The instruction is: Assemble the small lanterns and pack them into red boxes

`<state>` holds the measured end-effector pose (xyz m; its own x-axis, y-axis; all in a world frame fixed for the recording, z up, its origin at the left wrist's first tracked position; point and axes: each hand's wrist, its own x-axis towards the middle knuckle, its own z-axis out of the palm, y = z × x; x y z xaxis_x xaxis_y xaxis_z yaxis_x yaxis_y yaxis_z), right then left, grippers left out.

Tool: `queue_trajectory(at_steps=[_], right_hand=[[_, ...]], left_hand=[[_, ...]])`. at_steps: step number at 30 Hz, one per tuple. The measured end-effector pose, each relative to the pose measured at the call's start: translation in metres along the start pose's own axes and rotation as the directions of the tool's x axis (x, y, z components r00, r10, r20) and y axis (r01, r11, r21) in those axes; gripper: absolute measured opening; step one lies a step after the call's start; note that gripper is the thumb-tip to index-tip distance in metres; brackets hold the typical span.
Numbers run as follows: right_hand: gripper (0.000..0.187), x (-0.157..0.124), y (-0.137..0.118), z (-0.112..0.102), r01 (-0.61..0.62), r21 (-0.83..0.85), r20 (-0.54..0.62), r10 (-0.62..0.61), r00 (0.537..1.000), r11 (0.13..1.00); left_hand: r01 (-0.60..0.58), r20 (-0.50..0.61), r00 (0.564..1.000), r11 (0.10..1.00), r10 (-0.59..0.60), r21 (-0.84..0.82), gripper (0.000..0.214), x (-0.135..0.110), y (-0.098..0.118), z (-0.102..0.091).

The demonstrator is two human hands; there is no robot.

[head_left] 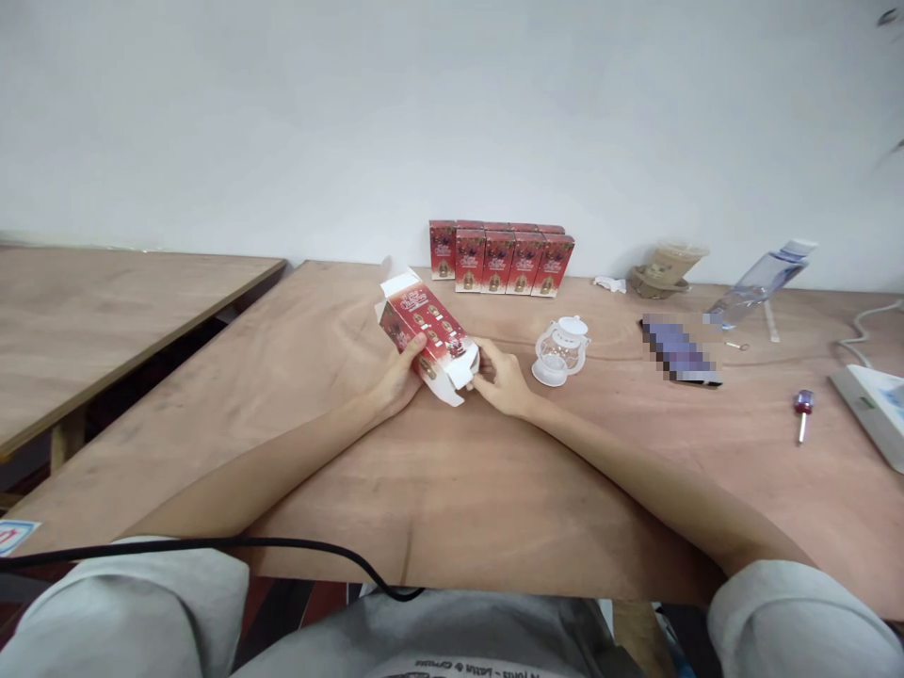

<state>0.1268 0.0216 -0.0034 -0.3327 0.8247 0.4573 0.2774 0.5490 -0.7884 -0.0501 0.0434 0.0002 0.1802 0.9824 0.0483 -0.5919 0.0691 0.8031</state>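
A red printed carton (432,325) is held tilted above the wooden table, its white end flaps standing out at both ends. My left hand (404,379) grips its lower left side, the thumb lying on the printed face. At the near right end, the fingers of my right hand (503,379) are closed on the white flaps (462,367). Whether anything is inside the carton cannot be seen. Just right of my right hand, a small white lantern with a clear body (560,352) stands upright on the table.
Several closed red boxes (512,259) stand in rows by the wall. To the right are a phone (679,350), a lidded cup (668,270), a tilted clear bottle (763,282), a screwdriver (803,414) and a white device (876,405). A black cable (282,542) crosses the near edge.
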Motion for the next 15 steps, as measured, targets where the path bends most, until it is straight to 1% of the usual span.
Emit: queue_trajectory(at_steps=[2,4,6,8,11,13,15], right_hand=[[0.046,-0.002,0.000,0.000,-0.003,0.015,0.020,0.003,1.000,1.000],[0.041,-0.002,0.001,0.000,-0.037,0.051,0.001,0.037,0.999,0.998],[0.036,0.001,0.005,0.001,-0.093,0.164,-0.019,0.098,0.995,0.982],[0.032,0.004,0.010,0.002,-0.168,0.327,0.017,0.172,0.985,0.930],[0.028,0.007,0.015,0.005,-0.284,0.500,0.117,0.261,0.958,0.818],[0.030,0.007,0.016,0.006,-0.318,0.556,0.120,0.304,0.945,0.768],[0.037,0.006,0.014,0.006,-0.318,0.578,0.070,0.343,0.937,0.751]], left_hand=[[0.048,-0.066,0.997,0.997,-0.051,-0.054,0.029,0.004,0.002,-0.001],[0.081,-0.136,0.986,0.992,-0.094,-0.094,0.023,0.006,0.004,-0.001],[0.086,-0.194,0.975,0.991,-0.104,-0.100,0.014,0.008,0.005,-0.001],[0.063,-0.234,0.969,0.996,-0.076,-0.066,0.012,0.008,0.006,-0.001],[0.074,-0.288,0.955,0.997,-0.067,0.014,0.020,0.014,0.014,-0.006],[0.099,-0.354,0.932,0.994,-0.080,0.037,0.019,0.022,0.026,-0.014],[0.110,-0.436,0.896,0.993,-0.084,0.035,0.015,0.032,0.040,-0.024]])
